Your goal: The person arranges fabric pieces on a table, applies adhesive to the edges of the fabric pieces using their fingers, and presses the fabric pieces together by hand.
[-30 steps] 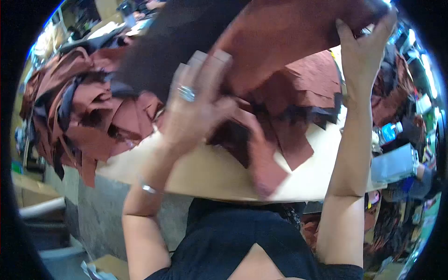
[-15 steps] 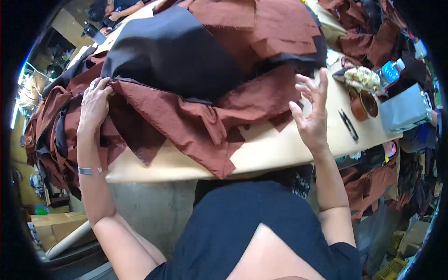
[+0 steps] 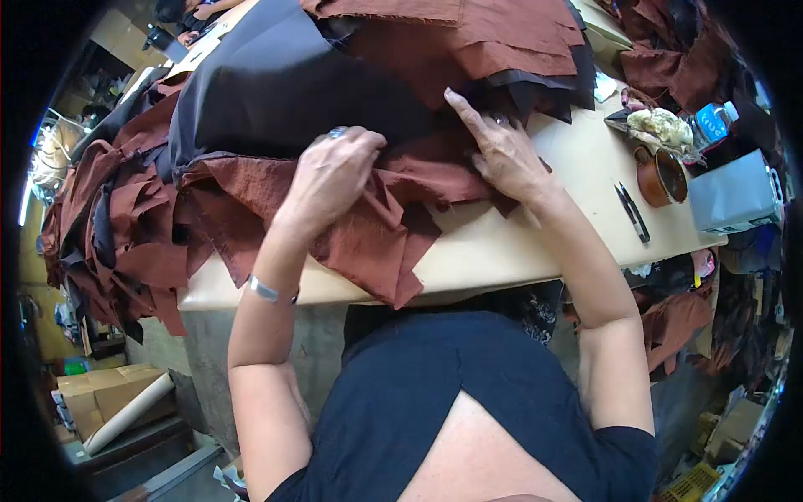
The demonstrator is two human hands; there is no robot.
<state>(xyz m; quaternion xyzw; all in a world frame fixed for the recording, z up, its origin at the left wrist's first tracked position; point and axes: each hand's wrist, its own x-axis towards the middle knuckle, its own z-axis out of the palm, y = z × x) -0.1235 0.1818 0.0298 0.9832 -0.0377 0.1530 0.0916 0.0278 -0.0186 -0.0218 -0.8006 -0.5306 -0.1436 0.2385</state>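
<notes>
Layers of reddish-brown fabric (image 3: 360, 259) and black fabric (image 3: 276, 109) lie heaped on the table in front of me. My left hand (image 3: 335, 171) rests over the boundary between the two colours, its fingers bent and closed on the fabric; the fingertips are partly hidden. To its right, my right hand (image 3: 506, 159) is held low above the cloth with the index finger stretched out and the thumb apart. I see nothing held in it. A pointed flap of the brown cloth hangs over the table's near edge.
On the pale table (image 3: 519, 251) at right lie small black thread snips (image 3: 631, 213), beside a brown mug (image 3: 661, 177), a grey-white jug (image 3: 736, 194) and a water bottle (image 3: 713, 123). More scraps (image 3: 125, 226) pile up at left. Another person (image 3: 201, 10) is at the far left.
My left hand has left the cloth's left corner and moved right to its middle. My right hand has come left and down from its raised position to the cloth.
</notes>
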